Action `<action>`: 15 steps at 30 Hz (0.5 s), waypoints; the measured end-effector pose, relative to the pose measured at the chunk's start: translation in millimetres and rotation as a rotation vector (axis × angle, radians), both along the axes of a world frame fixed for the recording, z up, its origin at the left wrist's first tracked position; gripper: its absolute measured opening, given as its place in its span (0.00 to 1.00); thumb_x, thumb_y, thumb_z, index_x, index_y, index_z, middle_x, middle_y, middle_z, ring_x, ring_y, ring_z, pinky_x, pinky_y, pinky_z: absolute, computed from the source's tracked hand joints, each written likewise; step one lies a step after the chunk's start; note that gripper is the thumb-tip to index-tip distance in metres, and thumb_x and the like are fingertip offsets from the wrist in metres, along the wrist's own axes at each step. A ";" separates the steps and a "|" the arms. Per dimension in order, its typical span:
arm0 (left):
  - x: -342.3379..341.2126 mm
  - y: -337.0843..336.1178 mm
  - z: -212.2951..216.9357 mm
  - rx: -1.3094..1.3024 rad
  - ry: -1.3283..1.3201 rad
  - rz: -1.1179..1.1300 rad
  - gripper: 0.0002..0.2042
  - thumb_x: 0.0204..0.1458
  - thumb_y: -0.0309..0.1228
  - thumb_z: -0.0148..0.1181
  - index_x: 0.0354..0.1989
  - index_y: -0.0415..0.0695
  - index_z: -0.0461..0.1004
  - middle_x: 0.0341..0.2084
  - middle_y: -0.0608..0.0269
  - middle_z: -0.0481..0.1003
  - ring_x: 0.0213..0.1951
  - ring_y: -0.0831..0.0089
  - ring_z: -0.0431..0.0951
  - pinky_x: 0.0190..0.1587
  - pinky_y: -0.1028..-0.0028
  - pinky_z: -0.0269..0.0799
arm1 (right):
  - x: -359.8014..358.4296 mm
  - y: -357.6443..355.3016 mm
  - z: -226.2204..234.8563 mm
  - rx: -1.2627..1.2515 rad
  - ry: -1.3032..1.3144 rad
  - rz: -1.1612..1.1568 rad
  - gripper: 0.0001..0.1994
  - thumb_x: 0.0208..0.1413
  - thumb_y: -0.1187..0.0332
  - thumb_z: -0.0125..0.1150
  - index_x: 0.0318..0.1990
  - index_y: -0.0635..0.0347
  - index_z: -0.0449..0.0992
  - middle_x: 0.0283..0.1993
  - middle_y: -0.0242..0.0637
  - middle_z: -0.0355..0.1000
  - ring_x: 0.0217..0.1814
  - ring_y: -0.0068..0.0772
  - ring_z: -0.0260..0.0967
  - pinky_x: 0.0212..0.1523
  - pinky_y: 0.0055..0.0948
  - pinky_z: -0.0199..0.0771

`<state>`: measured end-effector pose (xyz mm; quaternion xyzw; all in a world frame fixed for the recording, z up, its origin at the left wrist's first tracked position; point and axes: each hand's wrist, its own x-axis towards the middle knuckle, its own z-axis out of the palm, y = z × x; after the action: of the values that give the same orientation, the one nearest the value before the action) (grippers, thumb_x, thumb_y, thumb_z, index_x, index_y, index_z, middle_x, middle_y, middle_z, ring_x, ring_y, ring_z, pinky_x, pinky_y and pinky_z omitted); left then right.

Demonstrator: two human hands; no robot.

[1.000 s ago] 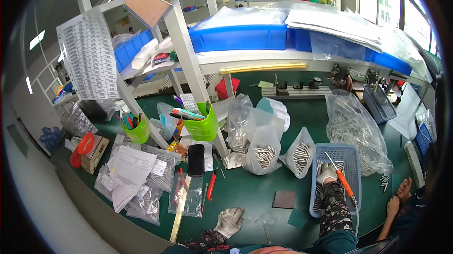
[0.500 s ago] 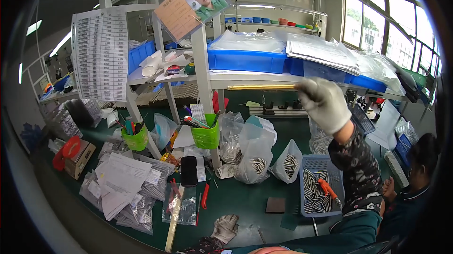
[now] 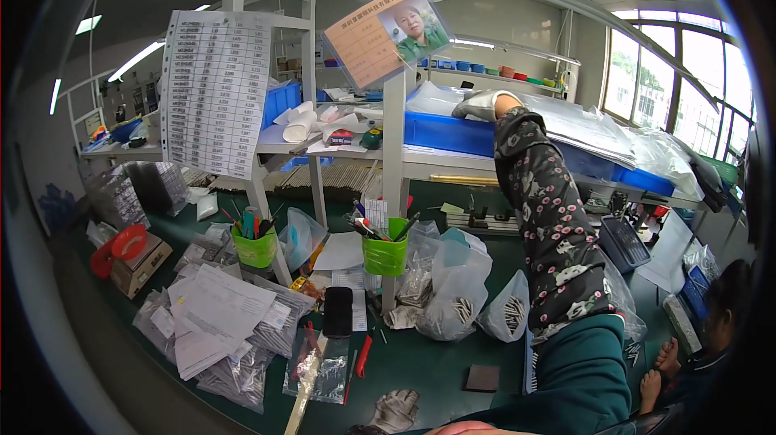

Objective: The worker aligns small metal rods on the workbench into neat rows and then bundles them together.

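My right hand (image 3: 478, 104), in a pale work glove, reaches up to the shelf. It is over the front rim of a blue bin (image 3: 447, 133) and touches the clear plastic bags (image 3: 434, 99) in it. Its fingertips point left, and whether they grip a bag cannot be made out. My left hand (image 3: 395, 412), also gloved, rests on the green table with its fingers loosely spread and nothing in them. Close by are a small dark square block (image 3: 482, 378) and a red-handled cutter (image 3: 364, 356).
My right sleeve mostly covers a blue basket (image 3: 529, 364) of metal pins. Bags of pins (image 3: 506, 315) stand left of it. Green pen cups (image 3: 385, 253) flank the shelf posts. Papers (image 3: 220, 314) lie over bagged parts at left. A co-worker's hand (image 3: 668, 356) shows at right.
My right hand has risen from below the shelf edge to the blue bin, the arm now stretched forward over the basket. The whole view has shifted, and my left hand stays on the table.
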<state>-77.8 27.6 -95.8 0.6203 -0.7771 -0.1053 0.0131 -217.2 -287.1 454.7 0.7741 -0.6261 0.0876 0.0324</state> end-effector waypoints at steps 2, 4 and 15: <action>-5.6 -3.4 -17.8 -0.005 0.010 -0.002 0.17 0.47 0.46 0.49 0.44 0.55 0.71 0.47 0.61 0.69 0.50 0.63 0.66 0.45 0.57 0.62 | 0.4 -16.9 -13.6 -0.041 -0.011 -0.122 0.30 0.45 0.48 0.50 0.56 0.52 0.69 0.60 0.41 0.63 0.61 0.46 0.61 0.59 0.39 0.59; -8.9 -7.3 -28.2 -0.024 0.019 -0.013 0.16 0.47 0.46 0.48 0.43 0.56 0.71 0.47 0.61 0.69 0.49 0.63 0.66 0.45 0.57 0.62 | -16.1 -35.8 -12.1 -0.029 0.019 -0.104 0.30 0.45 0.48 0.52 0.55 0.53 0.69 0.60 0.41 0.63 0.60 0.46 0.61 0.59 0.39 0.60; -7.8 -4.5 -58.4 -0.107 0.052 0.044 0.13 0.48 0.45 0.46 0.38 0.59 0.73 0.42 0.66 0.70 0.47 0.66 0.67 0.43 0.60 0.62 | -14.6 -45.3 -15.1 -0.187 -0.009 0.008 0.16 0.40 0.61 0.62 0.38 0.54 0.80 0.42 0.46 0.75 0.46 0.46 0.72 0.48 0.35 0.70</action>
<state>-85.6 23.1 -154.3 0.6329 -0.7671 -0.0795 0.0689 -231.8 -332.4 439.6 0.7699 -0.6121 0.1496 0.1013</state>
